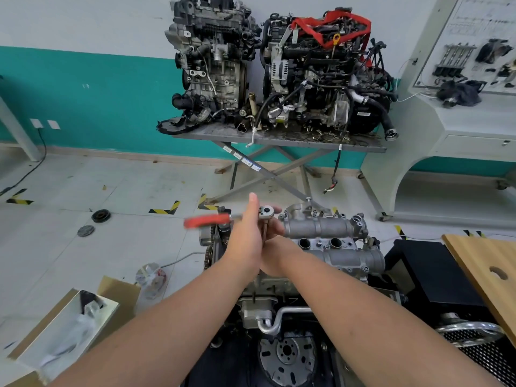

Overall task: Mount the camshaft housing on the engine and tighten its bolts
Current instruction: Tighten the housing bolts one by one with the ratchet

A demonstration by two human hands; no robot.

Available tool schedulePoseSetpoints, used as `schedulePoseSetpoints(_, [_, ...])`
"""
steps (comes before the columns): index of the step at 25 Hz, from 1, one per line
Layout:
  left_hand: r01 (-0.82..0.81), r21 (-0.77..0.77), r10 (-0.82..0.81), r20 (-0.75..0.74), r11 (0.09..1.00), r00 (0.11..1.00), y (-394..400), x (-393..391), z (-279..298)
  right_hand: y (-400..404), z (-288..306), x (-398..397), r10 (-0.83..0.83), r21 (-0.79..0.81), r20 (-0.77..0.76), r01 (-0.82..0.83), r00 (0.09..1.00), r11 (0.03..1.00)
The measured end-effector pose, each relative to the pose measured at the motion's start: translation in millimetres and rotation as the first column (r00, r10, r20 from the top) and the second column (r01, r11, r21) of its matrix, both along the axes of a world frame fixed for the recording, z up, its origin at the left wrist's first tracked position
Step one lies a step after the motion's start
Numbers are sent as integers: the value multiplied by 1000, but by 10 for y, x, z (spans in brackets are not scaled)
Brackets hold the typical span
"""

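Teal/white wall (83, 88), tiled floor (111, 191), scissor-leg table (279, 138).

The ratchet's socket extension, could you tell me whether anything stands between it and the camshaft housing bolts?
Partly hidden. The ratchet extension drops behind the left hand and right hand, which hide its tip. The camshaft housing beside them shows no obstruction.

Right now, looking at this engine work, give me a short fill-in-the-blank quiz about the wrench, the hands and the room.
1. The ratchet wrench has a ____ handle.
2. The left hand and right hand meet above the silver ____ housing.
3. Two other engines stand on a folding ____ by the wall.
4. On the floor at left lies an open cardboard ____.

Missing words: red; camshaft; table; box
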State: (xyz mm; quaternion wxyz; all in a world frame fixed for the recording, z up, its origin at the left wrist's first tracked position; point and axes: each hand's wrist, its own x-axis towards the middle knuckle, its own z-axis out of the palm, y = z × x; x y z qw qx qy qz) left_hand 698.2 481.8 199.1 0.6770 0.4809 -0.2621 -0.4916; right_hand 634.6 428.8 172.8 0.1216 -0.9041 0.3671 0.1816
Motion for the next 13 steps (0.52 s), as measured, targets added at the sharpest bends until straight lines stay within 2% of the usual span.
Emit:
schedulePoseSetpoints(2, [64, 112, -49, -137, 992, 989, -56, 110, 96, -6, -70, 2, -51, 32, 60, 49, 997, 998])
schedulePoseSetpoints(3, [93, 154, -75, -124, 984, 990, -83, 179, 138, -3, -78, -17, -109, 54, 90, 104, 990, 993])
schedulePoseSetpoints(6, [172, 295, -208, 97, 940, 973, -140, 331, 306, -28, -51, -57, -224, 133, 140, 206, 964, 970])
schedulePoseSetpoints(8, [194, 414, -328, 282, 890, 902, -176, 368, 423, -18, -61, -67, -229, 144, 127, 210, 965, 967])
schedulePoseSetpoints(9, [196, 461, -396, 388, 865, 832, -188, 359, 479, -30, -75, -67, -233, 144, 127, 214, 964, 966])
schedulePoseSetpoints(10, [183, 501, -464, 522, 846, 716, -200, 353, 536, -24, -70, -72, -237, 146, 117, 219, 965, 965])
schedulePoseSetpoints(11, [148, 525, -513, 666, 838, 541, -219, 342, 592, -12, -72, -74, -234, 130, 113, 219, 966, 967])
schedulePoseSetpoints(13, [58, 501, -504, 857, 863, 106, -257, 297, 675, -17, -91, -62, -237, 124, 141, 220, 961, 968])
